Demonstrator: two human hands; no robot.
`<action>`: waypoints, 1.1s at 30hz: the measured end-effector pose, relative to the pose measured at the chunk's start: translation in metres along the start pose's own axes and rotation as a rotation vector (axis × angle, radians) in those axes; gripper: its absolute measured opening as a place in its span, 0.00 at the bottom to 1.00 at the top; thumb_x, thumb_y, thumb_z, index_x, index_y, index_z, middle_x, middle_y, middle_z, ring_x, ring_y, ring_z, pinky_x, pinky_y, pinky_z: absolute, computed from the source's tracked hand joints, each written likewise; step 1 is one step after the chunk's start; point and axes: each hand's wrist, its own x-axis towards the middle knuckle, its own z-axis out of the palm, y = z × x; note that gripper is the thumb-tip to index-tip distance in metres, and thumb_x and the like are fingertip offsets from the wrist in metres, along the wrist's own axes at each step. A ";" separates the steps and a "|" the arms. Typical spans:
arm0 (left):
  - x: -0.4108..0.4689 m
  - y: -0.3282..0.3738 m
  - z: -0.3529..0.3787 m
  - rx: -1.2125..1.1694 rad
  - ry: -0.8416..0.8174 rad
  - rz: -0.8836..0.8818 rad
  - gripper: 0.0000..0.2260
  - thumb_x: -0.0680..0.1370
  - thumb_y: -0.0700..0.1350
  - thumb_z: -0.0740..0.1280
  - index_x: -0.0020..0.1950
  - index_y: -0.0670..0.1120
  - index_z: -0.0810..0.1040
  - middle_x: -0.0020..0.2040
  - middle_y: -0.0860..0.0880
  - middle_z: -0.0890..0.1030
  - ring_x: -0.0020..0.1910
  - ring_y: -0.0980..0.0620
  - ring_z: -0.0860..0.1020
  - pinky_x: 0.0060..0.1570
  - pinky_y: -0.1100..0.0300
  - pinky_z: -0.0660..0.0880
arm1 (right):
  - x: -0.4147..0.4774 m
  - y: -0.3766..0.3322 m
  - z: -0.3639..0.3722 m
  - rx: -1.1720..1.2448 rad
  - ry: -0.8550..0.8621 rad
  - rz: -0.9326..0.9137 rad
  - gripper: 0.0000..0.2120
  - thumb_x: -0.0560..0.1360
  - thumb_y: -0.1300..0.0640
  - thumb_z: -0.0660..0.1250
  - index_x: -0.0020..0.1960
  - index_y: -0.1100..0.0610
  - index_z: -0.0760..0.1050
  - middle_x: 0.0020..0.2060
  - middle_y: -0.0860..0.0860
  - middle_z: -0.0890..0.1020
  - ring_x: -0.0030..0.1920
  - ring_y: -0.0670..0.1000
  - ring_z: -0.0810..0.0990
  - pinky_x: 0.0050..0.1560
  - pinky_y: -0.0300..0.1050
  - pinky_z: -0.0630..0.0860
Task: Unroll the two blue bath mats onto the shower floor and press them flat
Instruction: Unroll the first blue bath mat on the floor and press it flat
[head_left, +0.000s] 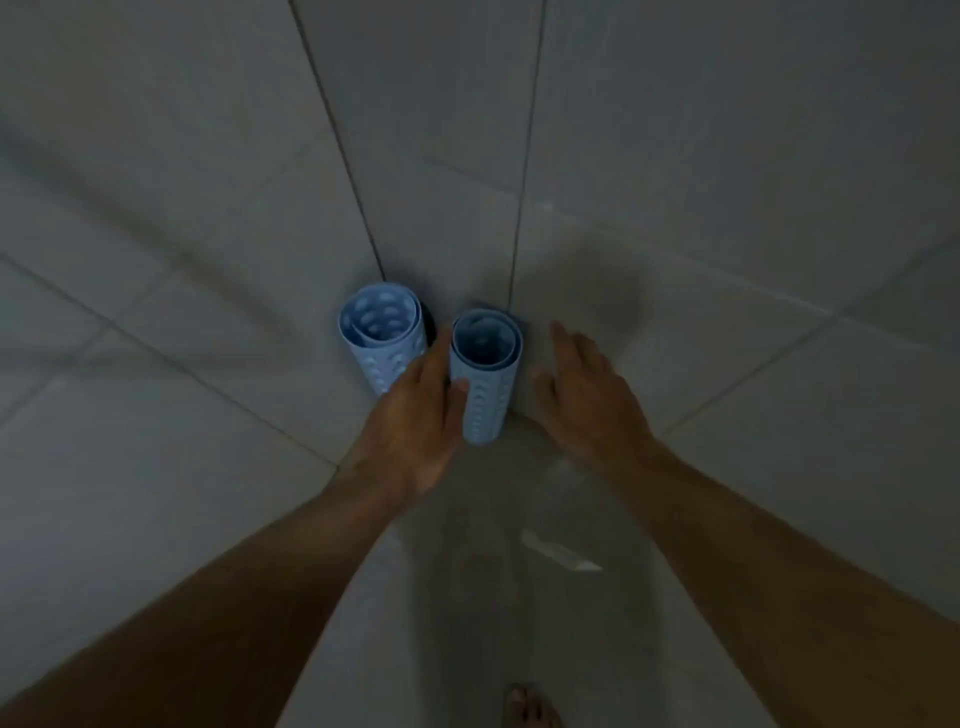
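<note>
Two light blue bath mats stand rolled up and upright in the corner of the shower. The left roll shows its suction cups inside; the right roll stands just beside it. My left hand reaches between the rolls with straight fingers, its thumb touching the right roll's left side. My right hand hovers with spread fingers just right of the same roll, apart from it.
Grey tiled walls meet in the corner behind the rolls. The grey tiled floor stretches toward me. My bare toes show at the bottom edge.
</note>
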 end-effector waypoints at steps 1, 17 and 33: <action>0.007 -0.008 0.011 -0.033 -0.019 0.002 0.25 0.85 0.50 0.55 0.81 0.49 0.52 0.77 0.47 0.64 0.74 0.53 0.63 0.67 0.67 0.56 | 0.011 0.003 0.011 0.034 0.009 -0.009 0.29 0.83 0.47 0.51 0.80 0.53 0.47 0.77 0.59 0.58 0.73 0.60 0.63 0.69 0.58 0.67; 0.101 -0.068 0.094 -0.222 -0.002 -0.411 0.19 0.84 0.49 0.56 0.74 0.46 0.68 0.68 0.44 0.76 0.67 0.45 0.73 0.67 0.51 0.69 | 0.099 0.017 0.093 0.538 -0.112 0.103 0.21 0.84 0.50 0.55 0.75 0.53 0.61 0.67 0.54 0.76 0.65 0.54 0.75 0.63 0.49 0.73; 0.045 -0.058 0.103 -0.924 -0.086 -1.078 0.18 0.81 0.58 0.62 0.61 0.45 0.77 0.53 0.47 0.81 0.55 0.41 0.81 0.58 0.45 0.79 | 0.030 0.052 0.090 1.286 -0.456 0.686 0.09 0.78 0.54 0.59 0.54 0.53 0.76 0.59 0.58 0.78 0.53 0.63 0.81 0.55 0.67 0.77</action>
